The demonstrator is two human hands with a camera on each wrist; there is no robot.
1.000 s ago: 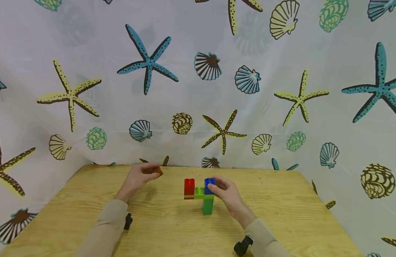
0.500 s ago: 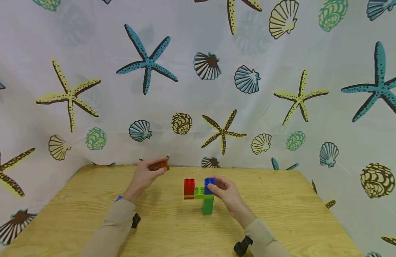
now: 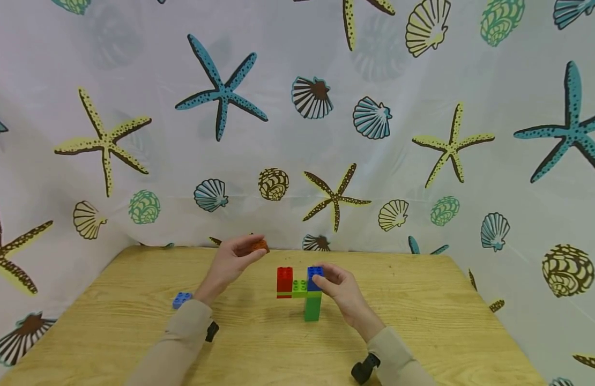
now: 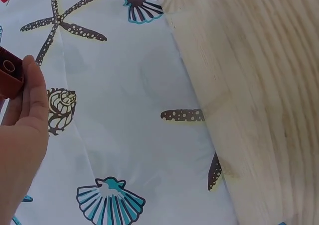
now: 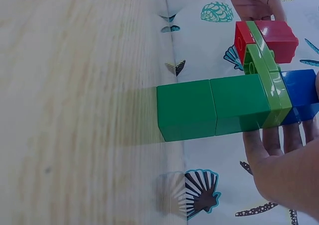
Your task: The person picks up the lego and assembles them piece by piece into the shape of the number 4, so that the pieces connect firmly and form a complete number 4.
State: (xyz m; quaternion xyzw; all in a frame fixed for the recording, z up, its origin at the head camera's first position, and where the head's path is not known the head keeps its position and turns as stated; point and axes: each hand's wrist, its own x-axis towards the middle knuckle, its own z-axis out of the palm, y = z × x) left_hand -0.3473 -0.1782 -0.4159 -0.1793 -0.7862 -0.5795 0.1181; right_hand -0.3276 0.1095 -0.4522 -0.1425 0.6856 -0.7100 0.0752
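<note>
The left hand (image 3: 226,265) pinches an orange toy brick (image 3: 260,245). The right hand (image 3: 344,290) grips a blue brick (image 3: 314,272); just below those fingers stand two green bricks (image 3: 312,309). A red brick (image 3: 284,277) sits between both hands' fingers.

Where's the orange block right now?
In the head view, the orange block is held in the person's left hand, left of the top red block and higher in the picture.
</note>
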